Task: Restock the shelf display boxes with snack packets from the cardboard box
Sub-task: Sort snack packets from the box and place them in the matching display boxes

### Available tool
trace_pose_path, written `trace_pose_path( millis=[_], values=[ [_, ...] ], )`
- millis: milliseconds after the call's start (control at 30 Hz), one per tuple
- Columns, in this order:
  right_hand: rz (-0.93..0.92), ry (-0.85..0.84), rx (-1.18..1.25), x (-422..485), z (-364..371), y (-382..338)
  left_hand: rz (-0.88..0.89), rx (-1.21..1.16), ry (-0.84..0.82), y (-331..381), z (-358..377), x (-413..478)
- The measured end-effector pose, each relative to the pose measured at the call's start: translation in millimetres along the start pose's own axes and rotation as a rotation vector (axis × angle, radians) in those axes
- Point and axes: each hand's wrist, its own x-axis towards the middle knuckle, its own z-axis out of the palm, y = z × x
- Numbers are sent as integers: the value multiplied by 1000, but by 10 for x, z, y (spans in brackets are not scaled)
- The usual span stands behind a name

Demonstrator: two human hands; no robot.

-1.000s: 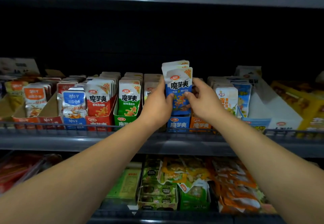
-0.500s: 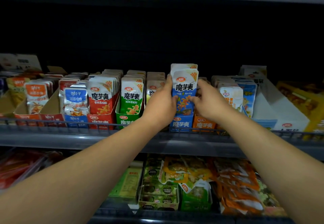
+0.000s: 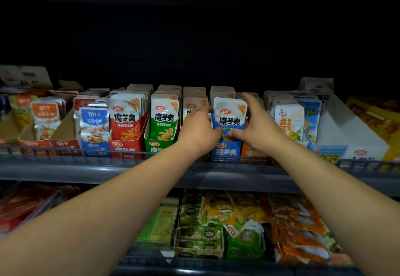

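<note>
A stack of blue-and-white snack packets [image 3: 229, 115] stands upright in the blue display box [image 3: 226, 151] on the middle shelf. My left hand [image 3: 198, 130] holds the stack's left edge, thumb on the front and fingers behind. On the stack's right edge is my right hand [image 3: 259, 126], its thumb low on the front and its fingers reaching up behind the packets. The cardboard box is out of view.
Red [image 3: 125, 148], green [image 3: 155, 146] and orange [image 3: 251, 152] display boxes flank the blue one, with more packets to the far left and right. A wire rail [image 3: 86, 152] runs along the shelf front. Loose snack bags [image 3: 233, 213] fill the lower shelf.
Both hands have lowered the blue packets from above the box down into it. The stack now sits level with the neighbouring rows.
</note>
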Motion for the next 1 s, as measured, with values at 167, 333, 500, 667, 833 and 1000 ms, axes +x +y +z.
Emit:
trace_pose_path(
  millis=[167,333,500,667,833,1000],
  values=[
    [-34,-48,-163,128,-54,-8,-139,-82,-85,-64,26,-36],
    [-65,1,-250,218,-18,46,-222,-138,-134,-64,30,24],
    [-83,66,-414,340,61,102,-223,-158,-136,-79,20,33],
    [-61,138,-542,490,152,61,-180,-144,-118,-125,18,8],
    [21,98,-470,505,166,164,-99,-79,-70,-144,41,-77],
    [5,118,-327,412,141,200,-71,-62,-43,-131,53,-99]
  ],
)
